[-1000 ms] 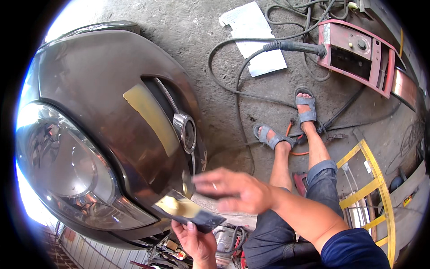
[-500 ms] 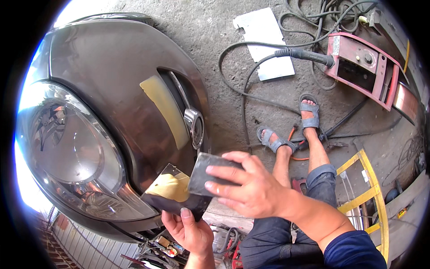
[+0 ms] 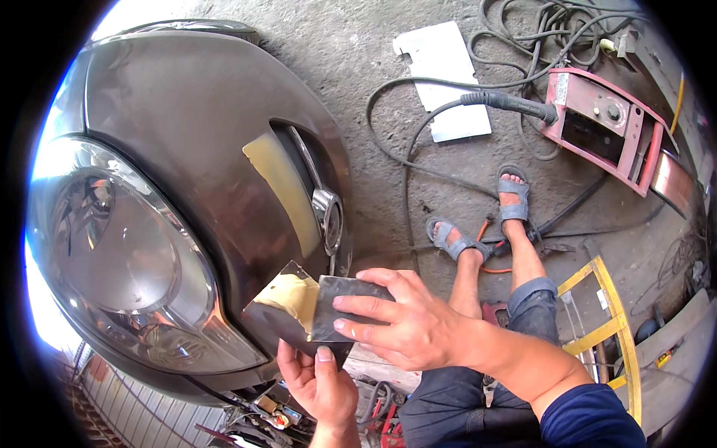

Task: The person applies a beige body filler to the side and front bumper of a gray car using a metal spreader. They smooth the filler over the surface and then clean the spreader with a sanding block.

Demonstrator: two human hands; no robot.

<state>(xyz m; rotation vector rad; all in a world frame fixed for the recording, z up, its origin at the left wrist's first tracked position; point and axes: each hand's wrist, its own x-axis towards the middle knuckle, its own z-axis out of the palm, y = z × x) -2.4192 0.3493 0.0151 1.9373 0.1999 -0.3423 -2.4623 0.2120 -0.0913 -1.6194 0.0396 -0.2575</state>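
My left hand (image 3: 320, 384) grips a dark flat plate (image 3: 265, 321) from below, with cream-yellow paste (image 3: 290, 297) on it. My right hand (image 3: 407, 321) holds a dark rectangular scraper (image 3: 336, 287), its fingers spread over it, overlapping the right part of the plate and meeting the paste's edge. Just beyond them is a car's brown front bumper (image 3: 187, 97), with a long yellowish patch (image 3: 280, 190) beside a chrome-trimmed recess (image 3: 327, 220). The car's headlight (image 3: 134, 254) lies to the left.
A pink welding machine (image 3: 597, 112) with tangled cables and a white sheet (image 3: 448, 82) lie on the concrete floor (image 3: 328, 45). A yellow metal frame (image 3: 612, 328) stands at right. My sandalled feet (image 3: 514, 193) are near the cables; assorted tools (image 3: 261, 414) are below the bumper.
My right hand, earlier blurred above the plate, has brought the scraper down and left onto it, now slightly lower than half a second ago. The view has shifted slightly.
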